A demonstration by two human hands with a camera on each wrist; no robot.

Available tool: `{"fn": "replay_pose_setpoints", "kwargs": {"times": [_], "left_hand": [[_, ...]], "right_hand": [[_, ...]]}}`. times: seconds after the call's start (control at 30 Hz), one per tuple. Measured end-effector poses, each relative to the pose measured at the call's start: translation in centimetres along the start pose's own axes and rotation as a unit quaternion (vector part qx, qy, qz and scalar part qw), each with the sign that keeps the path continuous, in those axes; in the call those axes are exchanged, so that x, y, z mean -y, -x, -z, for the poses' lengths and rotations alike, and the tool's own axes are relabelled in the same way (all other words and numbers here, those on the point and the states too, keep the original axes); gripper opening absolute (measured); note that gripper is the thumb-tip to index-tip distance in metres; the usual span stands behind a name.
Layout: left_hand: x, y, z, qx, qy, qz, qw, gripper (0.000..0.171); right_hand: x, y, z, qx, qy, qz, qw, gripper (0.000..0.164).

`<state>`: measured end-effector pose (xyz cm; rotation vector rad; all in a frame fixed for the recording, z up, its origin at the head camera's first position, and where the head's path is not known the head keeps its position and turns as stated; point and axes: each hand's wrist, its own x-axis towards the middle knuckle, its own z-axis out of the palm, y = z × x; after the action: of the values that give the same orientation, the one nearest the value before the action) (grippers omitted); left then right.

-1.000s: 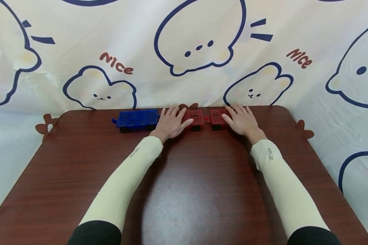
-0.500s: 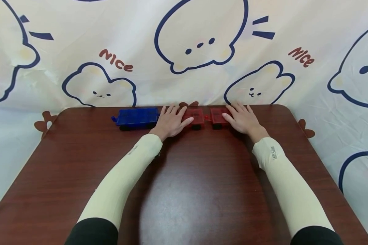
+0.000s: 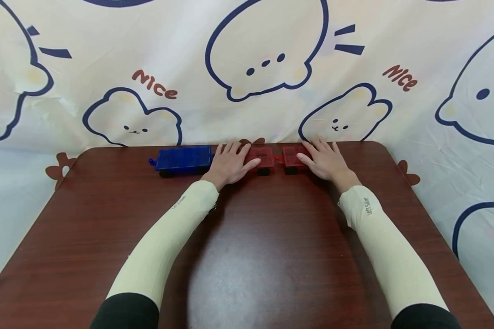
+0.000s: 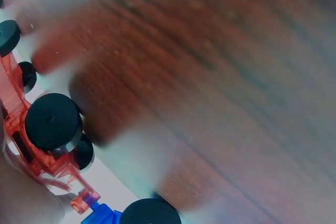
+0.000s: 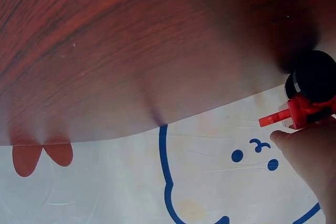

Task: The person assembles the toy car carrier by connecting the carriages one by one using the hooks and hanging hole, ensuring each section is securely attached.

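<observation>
Three see-through toy train cars stand in a row along the table's far edge. At the left is the blue toy train car (image 3: 184, 160), with a hook at its outer end. My left hand (image 3: 228, 165) lies over the middle red toy train car (image 3: 265, 158), fingers extended and thumb spread, hiding part of it. Across the right red toy train car (image 3: 291, 157) rests my right hand (image 3: 325, 163), fingers also extended. A small red coupling joins the two red cars. In the left wrist view, a red coupler (image 4: 81, 198) meets the blue one (image 4: 102, 214).
The dark brown wooden table (image 3: 247, 246) stretches from the cars toward me. Right behind its far edge hangs a white cloth (image 3: 214, 114) with blue cartoon outlines, which also covers both sides. The table's far corners are rounded.
</observation>
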<state>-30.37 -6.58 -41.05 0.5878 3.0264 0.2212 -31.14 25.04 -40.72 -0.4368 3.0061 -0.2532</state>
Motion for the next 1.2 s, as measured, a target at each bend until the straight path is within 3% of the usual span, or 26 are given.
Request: {"fn": "replay_pose_setpoints", "kwargs": {"times": [0.7,1.2], "left_hand": [[1.8,1.6,0.6,-0.031,0.019,0.014,0.9992,0.082],[4.2,3.2,1.4,-0.028,0.014,0.037,0.9988,0.081]], "right_hand": [[2.0,-0.2,-0.1,-0.03,0.009,0.02,0.999,0.082],[3.8,-0.2,0.7,-0.036,0.0,0.031,0.999,0.08]]}}
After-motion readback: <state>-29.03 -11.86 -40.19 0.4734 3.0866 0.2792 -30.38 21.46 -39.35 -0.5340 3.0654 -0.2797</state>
